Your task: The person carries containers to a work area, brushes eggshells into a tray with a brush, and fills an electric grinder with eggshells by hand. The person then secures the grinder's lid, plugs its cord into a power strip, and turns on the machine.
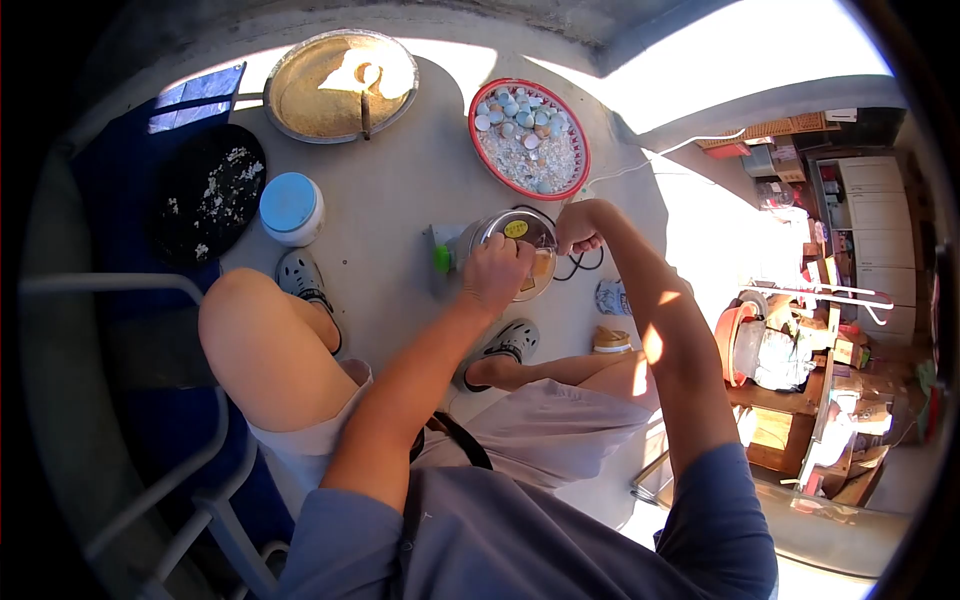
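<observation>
A round metal machine, looking like a grinder (468, 240), stands on the floor between my feet, with a yellow sticker on its shiny lid and a green part on its left side. My left hand (498, 270) rests on the lid with its fingers curled together; what they grip is hidden under them. At the lid's right edge, my right hand (578, 228) is closed, and I cannot make out what is in it. Beyond the machine sits a red basket (476, 150) of pale eggshells, halves on top of crushed pieces.
A metal basin (290, 125) of yellowish meal stands at the back. Left of me are a white jar (292, 215) with a blue lid and a black tray (185, 190) with white fragments. A dark cable (585, 265) loops right of the machine, near a can (612, 297) and a yellow-brown container (612, 340).
</observation>
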`<state>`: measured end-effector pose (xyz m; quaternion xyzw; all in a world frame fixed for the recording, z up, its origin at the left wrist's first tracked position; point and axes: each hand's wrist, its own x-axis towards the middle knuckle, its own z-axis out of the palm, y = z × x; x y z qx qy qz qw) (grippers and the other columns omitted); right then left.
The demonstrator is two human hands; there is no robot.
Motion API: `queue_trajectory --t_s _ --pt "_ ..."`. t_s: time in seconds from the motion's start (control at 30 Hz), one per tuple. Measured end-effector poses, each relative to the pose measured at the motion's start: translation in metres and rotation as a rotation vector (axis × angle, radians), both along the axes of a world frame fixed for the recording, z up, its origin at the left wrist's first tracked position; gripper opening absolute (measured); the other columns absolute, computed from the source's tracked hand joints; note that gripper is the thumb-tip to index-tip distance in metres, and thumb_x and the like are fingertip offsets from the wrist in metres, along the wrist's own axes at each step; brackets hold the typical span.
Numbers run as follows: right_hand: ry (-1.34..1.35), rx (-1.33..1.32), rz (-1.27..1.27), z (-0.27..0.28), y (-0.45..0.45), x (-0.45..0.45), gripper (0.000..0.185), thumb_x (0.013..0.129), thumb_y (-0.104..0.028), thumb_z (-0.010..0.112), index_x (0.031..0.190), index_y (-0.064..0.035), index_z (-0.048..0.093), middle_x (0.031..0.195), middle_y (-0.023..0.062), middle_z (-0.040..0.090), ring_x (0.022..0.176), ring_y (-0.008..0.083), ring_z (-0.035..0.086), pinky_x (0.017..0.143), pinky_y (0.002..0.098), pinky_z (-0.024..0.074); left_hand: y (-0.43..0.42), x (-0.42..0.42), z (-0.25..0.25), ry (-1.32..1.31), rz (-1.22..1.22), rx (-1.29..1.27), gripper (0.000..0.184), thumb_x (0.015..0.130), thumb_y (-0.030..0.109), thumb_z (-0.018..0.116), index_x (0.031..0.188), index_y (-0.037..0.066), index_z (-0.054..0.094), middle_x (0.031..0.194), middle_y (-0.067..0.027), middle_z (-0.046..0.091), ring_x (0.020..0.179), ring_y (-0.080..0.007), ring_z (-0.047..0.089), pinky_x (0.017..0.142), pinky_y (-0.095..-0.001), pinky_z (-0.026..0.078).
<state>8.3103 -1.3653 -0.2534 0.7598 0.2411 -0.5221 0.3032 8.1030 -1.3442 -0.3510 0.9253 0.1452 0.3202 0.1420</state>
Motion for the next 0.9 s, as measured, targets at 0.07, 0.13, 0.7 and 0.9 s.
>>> queue_trajectory --t_s 0.07,0.13,0.7,0.9 --pt "-0.009 0.101 0.345 -0.001 -0.006 -0.004 0.011 0.071 -0.012 0.071 0.074 -0.0025 0.066 0.057 0.0043 0.058 0.049 0.0141 0.055 0.046 0.0295 0.0455 -0.002 -0.003 0.004 0.013 -0.014 -0.029 0.018 0.071 0.019 0.067 0.086 0.013 0.058 0.075 -0.0013 0.056 0.08 -0.0187 0.058 0.062 -0.0324 0.05" --pt "-0.028 0.127 0.351 0.0 -0.009 -0.002 0.009 0.07 -0.01 0.072 0.074 -0.0032 0.067 0.058 0.0046 0.059 0.05 0.0143 0.055 0.046 0.0302 0.0458 -0.002 -0.001 0.005 0.019 -0.011 -0.043 0.017 0.071 0.018 0.068 0.085 0.014 0.059 0.075 -0.001 0.056 0.079 -0.0186 0.058 0.062 -0.0325 0.051" --pt "0.205 -0.281 0.252 -0.05 0.037 0.029 0.016 0.071 -0.017 0.081 0.072 -0.0091 0.066 0.068 -0.0011 0.057 0.058 0.0122 0.05 0.055 0.0297 0.0441 -0.002 -0.012 0.008 0.028 -0.064 0.062 0.035 0.077 0.017 0.063 0.112 0.011 0.064 0.073 -0.0023 0.058 0.076 -0.0201 0.058 0.06 -0.0329 0.052" --pt "0.144 0.41 0.546 -0.013 0.007 0.023 0.044 0.076 -0.017 0.076 0.117 -0.0046 0.065 0.093 0.0079 0.07 0.086 0.0216 0.067 0.081 0.0352 0.0533 0.013 0.006 0.002 0.127 -0.072 -0.107 0.04 0.062 0.016 0.077 0.1 0.014 0.065 0.082 -0.0035 0.062 0.085 -0.0228 0.062 0.067 -0.0391 0.054"
